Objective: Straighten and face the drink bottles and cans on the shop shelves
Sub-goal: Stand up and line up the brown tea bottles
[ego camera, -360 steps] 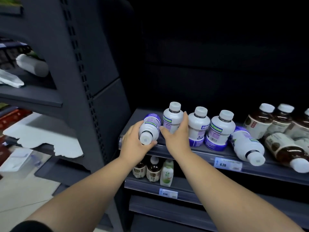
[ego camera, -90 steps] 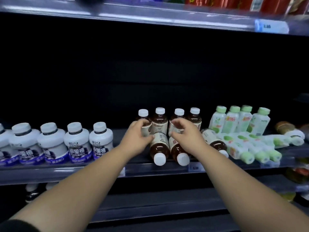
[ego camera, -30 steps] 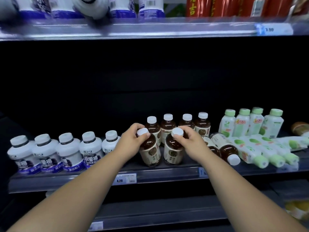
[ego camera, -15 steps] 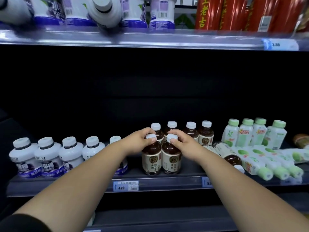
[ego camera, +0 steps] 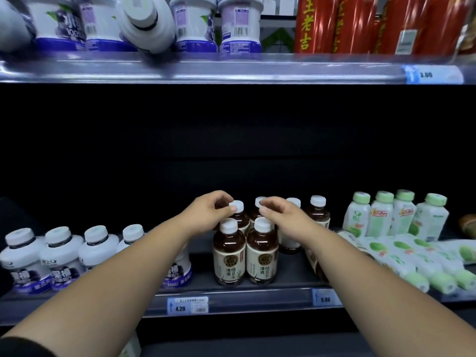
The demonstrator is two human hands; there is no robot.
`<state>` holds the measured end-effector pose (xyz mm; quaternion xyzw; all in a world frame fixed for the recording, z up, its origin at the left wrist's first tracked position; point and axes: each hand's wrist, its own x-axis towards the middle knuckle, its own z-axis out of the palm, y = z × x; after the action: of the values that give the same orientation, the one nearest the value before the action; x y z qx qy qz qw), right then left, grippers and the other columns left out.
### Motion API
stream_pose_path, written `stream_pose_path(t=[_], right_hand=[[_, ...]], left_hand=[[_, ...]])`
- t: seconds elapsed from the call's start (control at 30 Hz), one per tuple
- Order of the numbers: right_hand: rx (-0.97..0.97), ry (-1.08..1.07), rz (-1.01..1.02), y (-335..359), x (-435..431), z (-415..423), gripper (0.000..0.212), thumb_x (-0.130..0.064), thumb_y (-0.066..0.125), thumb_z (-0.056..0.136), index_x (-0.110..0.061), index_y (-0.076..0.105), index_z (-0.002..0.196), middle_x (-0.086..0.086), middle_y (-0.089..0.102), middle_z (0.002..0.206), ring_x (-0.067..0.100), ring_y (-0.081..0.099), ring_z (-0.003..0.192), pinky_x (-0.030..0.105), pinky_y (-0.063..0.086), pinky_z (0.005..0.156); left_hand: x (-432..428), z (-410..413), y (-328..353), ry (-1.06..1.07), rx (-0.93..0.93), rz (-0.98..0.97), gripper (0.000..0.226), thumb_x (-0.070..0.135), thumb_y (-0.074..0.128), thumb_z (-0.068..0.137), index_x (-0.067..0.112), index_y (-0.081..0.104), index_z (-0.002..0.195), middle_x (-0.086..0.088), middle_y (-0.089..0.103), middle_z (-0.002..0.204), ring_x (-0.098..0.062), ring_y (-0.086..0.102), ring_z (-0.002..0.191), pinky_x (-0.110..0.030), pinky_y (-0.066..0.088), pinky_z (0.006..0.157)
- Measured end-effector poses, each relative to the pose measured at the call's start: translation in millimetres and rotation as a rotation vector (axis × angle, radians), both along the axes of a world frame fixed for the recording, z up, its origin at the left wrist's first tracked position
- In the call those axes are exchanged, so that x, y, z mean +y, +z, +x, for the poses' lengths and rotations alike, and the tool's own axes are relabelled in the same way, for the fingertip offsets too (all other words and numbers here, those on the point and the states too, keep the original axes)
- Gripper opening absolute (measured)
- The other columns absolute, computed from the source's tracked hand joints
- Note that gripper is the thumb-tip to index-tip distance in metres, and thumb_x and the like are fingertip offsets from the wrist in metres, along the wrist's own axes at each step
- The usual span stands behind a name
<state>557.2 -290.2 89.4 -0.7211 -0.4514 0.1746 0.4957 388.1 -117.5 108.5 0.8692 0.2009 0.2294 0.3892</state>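
Two brown tea bottles stand upright side by side at the shelf front, the left one [ego camera: 228, 256] and the right one [ego camera: 262, 256], labels facing out. Behind them is a row of the same bottles. My left hand [ego camera: 207, 213] pinches the white cap of the back-row bottle [ego camera: 237, 207]. My right hand [ego camera: 284, 215] curls its fingertips on the cap of the neighbouring back-row bottle [ego camera: 258, 202]. Another brown bottle [ego camera: 314, 261] lies on its side, partly hidden under my right forearm.
White bottles with purple labels [ego camera: 61, 256] stand in a row at the left. At the right, green-capped bottles [ego camera: 381, 217] stand behind several lying ones [ego camera: 401, 261]. The upper shelf [ego camera: 231, 69] holds white bottles, one toppled [ego camera: 146, 24], and red packs [ego camera: 360, 24].
The two front brown bottles, lying earlier, now stand upright. Both hands have left their caps and moved up and back onto the caps of the back row.
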Motion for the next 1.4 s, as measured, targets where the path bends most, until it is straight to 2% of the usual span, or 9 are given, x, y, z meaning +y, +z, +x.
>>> stream_pose_path(t=[0.13,0.37,0.57,0.67,0.83,0.97,1.07,1.27,1.4], right_hand=[[-0.103,-0.049,-0.018,16.7,18.2,18.2,0.036,-0.035,0.066,0.095,-0.03,0.062,0.13,-0.011,0.062,0.128,0.007,0.057,0.12,0.029,0.047,0.101],[-0.315,-0.047,-0.296,22.8,49.2,33.2,0.051,-0.029,0.067,0.094,-0.029,0.052,0.143,-0.002,0.054,0.143,0.017,0.052,0.129,0.028,0.044,0.103],[-0.401,-0.129,-0.286,17.4,59.6,37.7,0.033,-0.026,0.073,0.089,-0.028,0.065,0.121,-0.007,0.063,0.123,0.012,0.059,0.111,0.025,0.047,0.09],[-0.392,-0.117,-0.273,14.1,63.7,41.1,0.025,-0.02,0.071,0.09,-0.031,0.065,0.112,-0.007,0.064,0.116,0.013,0.061,0.106,0.029,0.052,0.089],[-0.317,-0.052,-0.248,13.0,69.0,42.5,0.044,-0.024,0.072,0.091,-0.027,0.059,0.133,-0.007,0.062,0.128,0.013,0.058,0.118,0.023,0.044,0.095],[-0.296,-0.076,-0.263,9.9,70.2,46.6,0.037,-0.031,0.07,0.093,-0.023,0.064,0.128,-0.004,0.065,0.125,0.015,0.059,0.117,0.026,0.045,0.098],[-0.266,-0.05,-0.276,11.5,69.9,49.1,0.04,-0.03,0.069,0.093,-0.026,0.061,0.132,-0.004,0.064,0.126,0.016,0.06,0.117,0.03,0.047,0.1],[-0.328,-0.137,-0.293,15.6,70.8,47.7,0.037,-0.041,0.075,0.086,-0.023,0.066,0.117,-0.004,0.067,0.108,0.014,0.063,0.101,0.026,0.047,0.08],[-0.23,-0.029,-0.292,22.3,70.1,47.4,0.04,-0.026,0.074,0.089,-0.022,0.065,0.127,-0.004,0.065,0.124,0.015,0.061,0.114,0.031,0.048,0.1]], left_hand=[[14.9,13.3,8.3,0.024,0.069,0.039,0.029,0.035,0.072,0.089,0.033,0.064,0.117,0.01,0.062,0.117,-0.009,0.059,0.109,-0.033,0.05,0.095],[23.5,43.1,2.4,0.003,0.158,0.055,0.039,0.029,0.08,0.081,0.031,0.065,0.117,0.008,0.065,0.114,-0.006,0.062,0.104,-0.026,0.051,0.093],[29.6,57.5,-2.5,0.021,0.207,0.169,0.022,0.027,0.078,0.084,0.035,0.065,0.1,0.013,0.065,0.102,-0.007,0.062,0.095,-0.025,0.051,0.085],[39.5,60.3,-3.4,0.017,0.221,0.213,0.019,0.021,0.072,0.088,0.035,0.063,0.098,0.01,0.066,0.106,-0.011,0.062,0.1,-0.027,0.049,0.09],[51.7,60.6,-4.0,-0.033,0.195,0.154,0.031,0.012,0.07,0.089,0.028,0.066,0.115,0.01,0.064,0.114,-0.008,0.06,0.108,-0.017,0.042,0.089],[51.6,62.9,-4.4,-0.057,0.193,0.086,0.026,0.022,0.075,0.087,0.027,0.067,0.111,0.01,0.067,0.107,-0.009,0.063,0.101,-0.017,0.044,0.082],[51.4,66.4,-7.2,-0.05,0.167,0.086,0.027,0.013,0.071,0.09,0.025,0.068,0.114,0.006,0.068,0.112,-0.01,0.063,0.105,-0.018,0.045,0.087],[55.1,67.2,-5.2,-0.015,0.2,0.11,0.03,0.021,0.075,0.085,0.027,0.068,0.114,0.006,0.067,0.114,-0.012,0.063,0.106,-0.024,0.049,0.092],[57.0,69.7,-6.5,0.022,0.208,0.199,0.02,0.022,0.073,0.087,0.033,0.066,0.103,0.004,0.068,0.111,-0.013,0.064,0.102,-0.031,0.052,0.094]])
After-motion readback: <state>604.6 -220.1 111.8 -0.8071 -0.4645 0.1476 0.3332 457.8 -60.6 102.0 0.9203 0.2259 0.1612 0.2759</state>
